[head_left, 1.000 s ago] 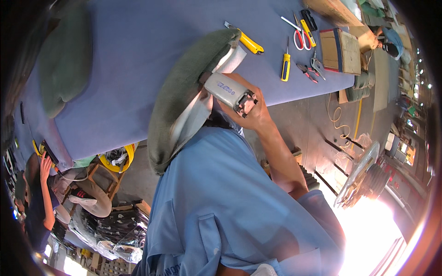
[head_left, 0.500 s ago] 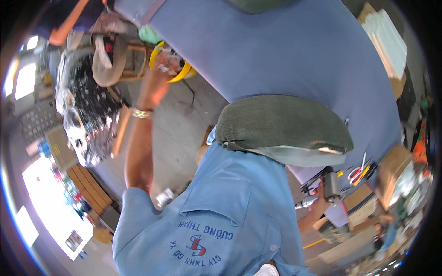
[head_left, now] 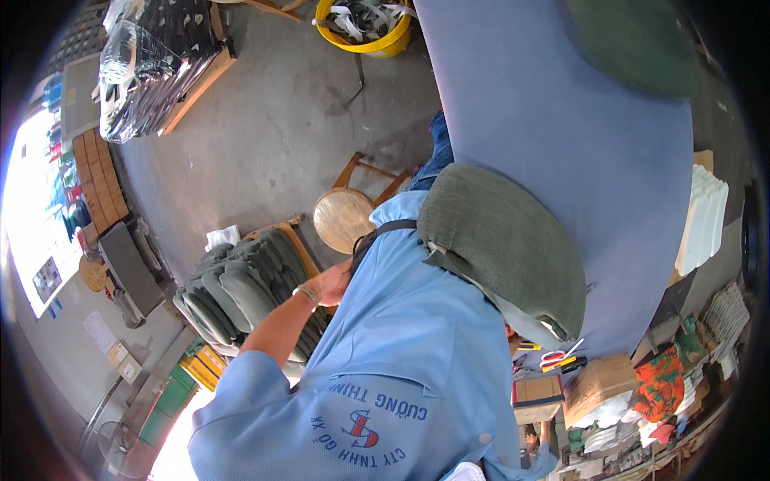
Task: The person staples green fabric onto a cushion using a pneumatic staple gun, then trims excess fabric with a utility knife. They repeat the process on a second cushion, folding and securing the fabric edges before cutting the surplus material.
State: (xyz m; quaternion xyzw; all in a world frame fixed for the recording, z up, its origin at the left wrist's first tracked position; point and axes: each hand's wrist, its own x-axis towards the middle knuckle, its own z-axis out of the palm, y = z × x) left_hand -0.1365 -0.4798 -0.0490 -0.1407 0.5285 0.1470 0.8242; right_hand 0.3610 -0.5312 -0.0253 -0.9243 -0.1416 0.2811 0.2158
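A dark green padded cushion [head_left: 501, 240] leans at the table edge against my light blue shirt, its fabric flap loose and pale underside showing. My left hand [head_left: 330, 284], with a bracelet at the wrist, is at my waist beside a black strap or pouch [head_left: 367, 250]; its fingertips are hidden there. Of my right hand [head_left: 512, 338], only a bit of skin shows below the cushion, its fingers hidden. Near it on the table lie scissors [head_left: 555, 359] with red handles. Another green cushion [head_left: 634, 44] is at the table's far right.
The blue-grey table [head_left: 513, 112] stretches away from me. To the left are a round wooden stool [head_left: 343, 220], a stack of grey-green cushions [head_left: 237, 293] and a yellow bucket [head_left: 389, 46] of scraps. Cardboard boxes [head_left: 597, 383] and white foam sheets [head_left: 702, 220] stand right.
My left hand has come back from over the yellow bucket to my waist. The view has swung round. My right hand and the grey metal tool it held are now hidden behind the cushion.
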